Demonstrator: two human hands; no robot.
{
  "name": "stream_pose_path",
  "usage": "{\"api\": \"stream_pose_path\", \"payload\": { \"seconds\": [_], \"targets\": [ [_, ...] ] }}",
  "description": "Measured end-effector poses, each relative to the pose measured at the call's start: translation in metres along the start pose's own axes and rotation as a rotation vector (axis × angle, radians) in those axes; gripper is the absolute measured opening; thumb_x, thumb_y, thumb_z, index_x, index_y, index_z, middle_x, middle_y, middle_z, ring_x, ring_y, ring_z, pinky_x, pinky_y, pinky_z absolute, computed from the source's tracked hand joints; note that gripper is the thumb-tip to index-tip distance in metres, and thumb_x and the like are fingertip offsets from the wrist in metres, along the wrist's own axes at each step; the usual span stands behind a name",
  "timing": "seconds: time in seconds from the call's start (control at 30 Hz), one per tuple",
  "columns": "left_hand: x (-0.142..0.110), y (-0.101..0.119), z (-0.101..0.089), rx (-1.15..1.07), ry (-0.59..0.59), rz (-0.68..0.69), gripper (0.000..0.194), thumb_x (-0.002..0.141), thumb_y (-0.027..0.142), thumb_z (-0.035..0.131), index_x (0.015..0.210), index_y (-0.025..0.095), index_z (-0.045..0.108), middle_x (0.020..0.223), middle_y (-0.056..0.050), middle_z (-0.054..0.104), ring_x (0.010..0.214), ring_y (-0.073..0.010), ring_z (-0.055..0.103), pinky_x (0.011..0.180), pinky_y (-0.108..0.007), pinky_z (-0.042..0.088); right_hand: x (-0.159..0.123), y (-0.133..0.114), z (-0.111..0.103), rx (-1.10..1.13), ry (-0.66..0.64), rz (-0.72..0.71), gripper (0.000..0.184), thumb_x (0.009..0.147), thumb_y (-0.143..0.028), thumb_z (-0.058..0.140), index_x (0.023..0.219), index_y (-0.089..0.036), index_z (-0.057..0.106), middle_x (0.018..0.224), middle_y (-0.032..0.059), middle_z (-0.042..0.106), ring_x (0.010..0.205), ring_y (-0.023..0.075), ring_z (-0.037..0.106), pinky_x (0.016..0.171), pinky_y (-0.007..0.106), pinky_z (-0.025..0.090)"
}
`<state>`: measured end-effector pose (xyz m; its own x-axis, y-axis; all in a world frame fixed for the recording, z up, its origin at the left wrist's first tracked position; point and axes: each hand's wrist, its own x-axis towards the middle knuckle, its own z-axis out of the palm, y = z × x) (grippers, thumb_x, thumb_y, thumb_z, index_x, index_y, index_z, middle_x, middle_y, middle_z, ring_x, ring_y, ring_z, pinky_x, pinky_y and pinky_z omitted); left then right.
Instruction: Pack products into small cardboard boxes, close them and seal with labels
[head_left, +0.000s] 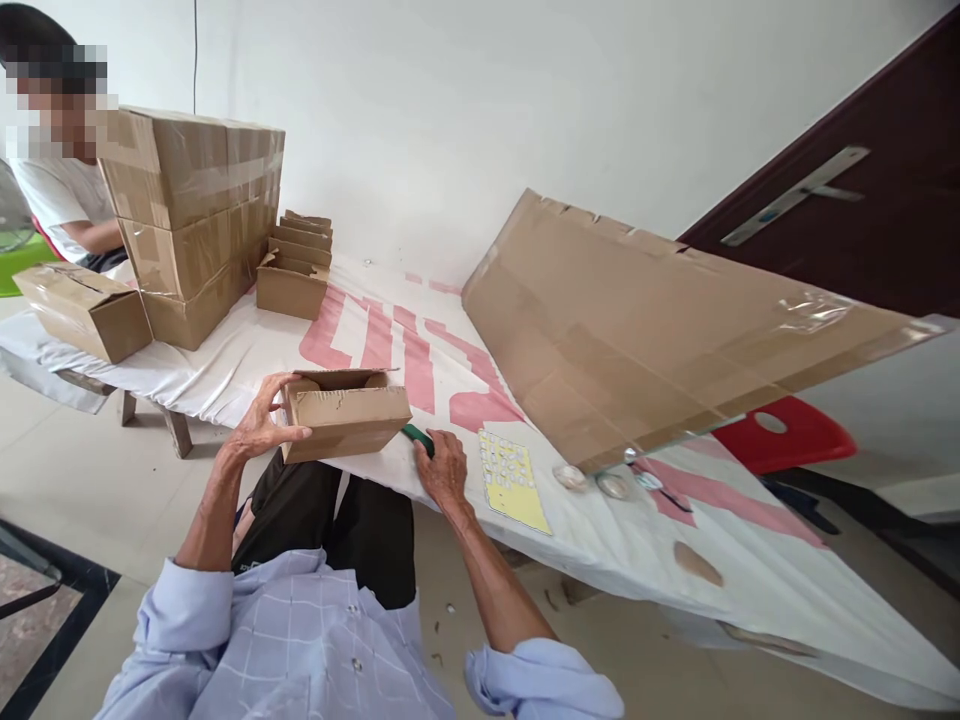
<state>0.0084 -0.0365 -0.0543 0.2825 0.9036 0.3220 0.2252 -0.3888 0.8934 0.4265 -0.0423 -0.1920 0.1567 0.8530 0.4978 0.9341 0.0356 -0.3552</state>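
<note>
A small open cardboard box (pixel 346 412) sits at the near edge of the cloth-covered table (pixel 225 365). My left hand (pixel 261 422) grips its left end, thumb on the front and fingers over the top. My right hand (pixel 442 468) rests on the table just right of the box, its fingers closed round a green-handled tool (pixel 417 436). A yellow sheet of round stickers (pixel 513 480) lies a little further right.
A big flattened carton (pixel 637 320) leans across the table's right half, with tape rolls (pixel 592 482) under its edge. Taped boxes (pixel 196 215) are stacked at the far left beside small open boxes (pixel 294 270). Another person (pixel 64 190) sits behind them. A red stool (pixel 787 435) stands at right.
</note>
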Motion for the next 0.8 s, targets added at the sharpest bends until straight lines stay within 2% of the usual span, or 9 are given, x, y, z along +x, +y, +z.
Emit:
{"api": "stream_pose_path", "payload": {
  "seconds": [0.1,0.27,0.4,0.5,0.57,0.67,0.8],
  "targets": [
    [-0.001,0.003,0.003,0.043,-0.017,0.027,0.093,0.075,0.060,0.097,0.156,0.034,0.060,0.168,-0.014,0.047,0.158,-0.0417,0.050,0.120,-0.059,0.058,0.000,0.003,-0.001,-0.031,-0.048,0.018,0.036,0.103,-0.036,0.053,0.126,-0.018,0.074,0.122,0.0194,0.074,0.118,0.0353,0.060,0.102,0.048,0.050],
    [0.001,0.005,0.008,0.098,-0.007,0.033,0.097,0.070,0.062,0.100,0.152,0.027,0.064,0.163,-0.017,0.047,0.154,-0.0420,0.053,0.117,-0.057,0.061,-0.001,0.005,-0.005,-0.054,-0.110,0.040,0.035,0.103,-0.035,0.054,0.126,-0.016,0.074,0.121,0.0193,0.073,0.117,0.0352,0.060,0.098,0.046,0.051],
    [0.000,0.003,-0.006,0.100,-0.003,-0.003,0.084,0.069,0.058,0.099,0.141,0.027,0.070,0.164,-0.015,0.049,0.151,-0.0421,0.058,0.117,-0.060,0.061,-0.002,0.001,-0.011,-0.040,-0.117,0.034,0.034,0.103,-0.034,0.057,0.125,-0.017,0.075,0.120,0.0178,0.073,0.114,0.0339,0.061,0.099,0.046,0.052],
    [-0.001,0.001,-0.022,0.064,-0.018,-0.015,0.074,0.069,0.056,0.099,0.133,0.029,0.074,0.172,-0.014,0.046,0.154,-0.0431,0.057,0.119,-0.061,0.060,0.002,-0.006,-0.017,0.016,-0.096,0.050,0.035,0.102,-0.036,0.058,0.126,-0.018,0.076,0.120,0.0180,0.074,0.116,0.0347,0.062,0.103,0.048,0.053],
    [-0.001,0.002,-0.029,0.039,-0.033,-0.015,0.071,0.069,0.057,0.099,0.130,0.029,0.076,0.180,-0.014,0.040,0.159,-0.0447,0.053,0.121,-0.063,0.058,0.009,-0.015,-0.024,0.115,-0.062,0.059,0.038,0.103,-0.041,0.057,0.126,-0.018,0.077,0.120,0.0191,0.075,0.120,0.0357,0.064,0.107,0.051,0.054],
    [0.000,0.005,-0.032,0.027,-0.064,-0.021,0.071,0.069,0.058,0.100,0.130,0.030,0.077,0.186,-0.014,0.033,0.161,-0.0465,0.050,0.124,-0.067,0.054,0.028,-0.037,-0.039,0.384,-0.017,0.061,0.049,0.106,-0.057,0.056,0.124,-0.017,0.079,0.125,0.0200,0.076,0.122,0.0357,0.069,0.108,0.053,0.057],
    [0.003,0.009,-0.031,0.057,-0.068,-0.026,0.078,0.066,0.060,0.102,0.135,0.032,0.077,0.182,-0.014,0.039,0.161,-0.0467,0.050,0.121,-0.065,0.058,0.057,-0.079,-0.065,0.711,-0.104,-0.004,0.056,0.106,-0.070,0.061,0.125,-0.022,0.082,0.132,0.0155,0.077,0.123,0.0315,0.073,0.100,0.046,0.062]
  ]
}}
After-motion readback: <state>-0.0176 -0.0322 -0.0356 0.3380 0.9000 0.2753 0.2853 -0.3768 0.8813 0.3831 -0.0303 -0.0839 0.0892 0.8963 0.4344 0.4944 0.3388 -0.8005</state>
